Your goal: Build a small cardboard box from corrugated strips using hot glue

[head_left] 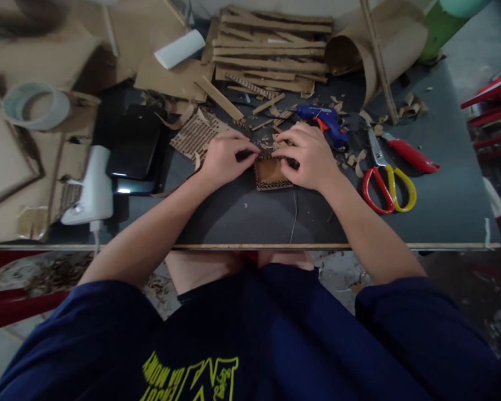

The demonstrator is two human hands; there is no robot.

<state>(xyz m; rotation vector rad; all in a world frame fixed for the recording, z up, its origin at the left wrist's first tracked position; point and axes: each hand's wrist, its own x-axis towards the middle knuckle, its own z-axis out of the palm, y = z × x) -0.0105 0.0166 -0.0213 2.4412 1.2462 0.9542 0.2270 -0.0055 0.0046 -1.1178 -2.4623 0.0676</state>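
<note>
Cardboard box (273, 185), small and shallow, with corrugated walls, sits near the front edge of a dark table (234, 217), between our two hands. Our left hand (229, 157) has thumb and forefinger drawn together at the box's far left corner. Our right hand (307, 155) is curled over the right side, fingertips near the far wall and thumb apart from the forefinger. We cannot tell whether either hand is gripping the wall or something small on it.

Beyond our right hand lies a blue glue gun (336, 125) among cardboard shavings. Farther right are scissors (378, 155) with one red and one yellow handle, and beside them a red-handled tool (413, 156). By our left hand we have a ribbed cardboard piece (196, 133); farther left, a flat black device (136, 142) and a tape roll (35, 120). Cardboard strips (271, 53) are piled at the back.
</note>
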